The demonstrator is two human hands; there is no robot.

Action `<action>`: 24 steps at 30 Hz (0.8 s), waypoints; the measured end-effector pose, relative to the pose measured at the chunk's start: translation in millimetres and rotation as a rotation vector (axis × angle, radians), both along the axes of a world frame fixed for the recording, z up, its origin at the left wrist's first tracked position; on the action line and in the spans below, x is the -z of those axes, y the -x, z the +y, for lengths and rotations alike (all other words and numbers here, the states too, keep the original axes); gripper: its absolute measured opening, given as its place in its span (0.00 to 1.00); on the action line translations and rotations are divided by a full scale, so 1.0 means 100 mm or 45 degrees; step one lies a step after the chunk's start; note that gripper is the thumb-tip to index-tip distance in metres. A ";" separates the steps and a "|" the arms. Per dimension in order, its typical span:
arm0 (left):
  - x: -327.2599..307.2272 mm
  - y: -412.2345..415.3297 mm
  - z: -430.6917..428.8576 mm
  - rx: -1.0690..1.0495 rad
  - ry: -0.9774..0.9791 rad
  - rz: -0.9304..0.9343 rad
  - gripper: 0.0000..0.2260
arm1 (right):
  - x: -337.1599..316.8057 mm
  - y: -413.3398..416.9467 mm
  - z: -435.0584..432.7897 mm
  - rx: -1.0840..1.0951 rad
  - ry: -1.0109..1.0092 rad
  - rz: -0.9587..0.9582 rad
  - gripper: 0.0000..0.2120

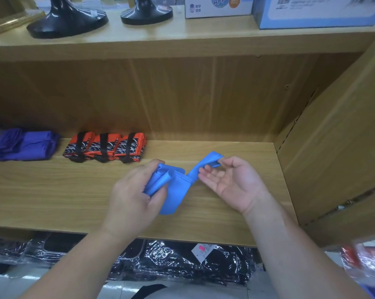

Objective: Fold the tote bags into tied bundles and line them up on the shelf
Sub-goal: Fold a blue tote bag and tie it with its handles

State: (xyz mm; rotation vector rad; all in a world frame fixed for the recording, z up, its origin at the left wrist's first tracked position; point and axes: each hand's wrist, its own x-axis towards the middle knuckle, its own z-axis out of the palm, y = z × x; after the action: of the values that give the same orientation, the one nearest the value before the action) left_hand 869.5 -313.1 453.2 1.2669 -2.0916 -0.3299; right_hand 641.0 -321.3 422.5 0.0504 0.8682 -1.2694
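Head view shows us a wooden shelf board (52,190) spanning the frame, with a back panel behind it and an upper board carrying black stand bases (68,20) and printed boxes (216,7); below the front edge lie plastic-wrapped black goods (182,262). At the left of the board sit purple bundles (24,145), and just beside them, toward the centre, three orange-and-black bundles (104,148) each tied with a black band; we judge these finished and placed.

The blue tote bag (175,195) is at the centre of the frame, over the board in front of that row; whether it touches the wood we cannot tell. Our left hand (134,195) grips its folded body with fingers and thumb curled round the layers; our right hand (231,182) lies palm up, its thumb and forefinger pinching the end of the handle strap (203,164).

We think the folds could spring open if the left hand loosens while the strap is wound, since the cloth looks slick; a slack strap would leave a loose tie; the pinch is light, so the strap could slip free.

The folded body's long axis runs from lower centre toward the back panel; the strap leads from it toward the upper right.
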 end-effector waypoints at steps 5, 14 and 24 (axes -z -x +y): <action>0.01 0.08 -0.03 -0.029 -0.064 0.084 0.15 | -0.02 -0.09 -0.06 0.080 -0.074 0.078 0.09; 0.04 0.10 -0.05 -0.066 -0.176 0.305 0.17 | -0.06 -0.15 -0.10 0.415 0.003 -0.093 0.14; -0.02 0.11 -0.08 -0.032 -0.455 0.617 0.11 | -0.10 -0.15 -0.04 0.404 0.332 -0.052 0.22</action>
State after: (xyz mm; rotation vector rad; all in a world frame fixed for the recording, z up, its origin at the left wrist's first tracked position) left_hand 858.3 -321.2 455.0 1.2537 -1.6442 -0.9330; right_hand 656.0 -324.9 432.9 0.0068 0.6700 -1.6655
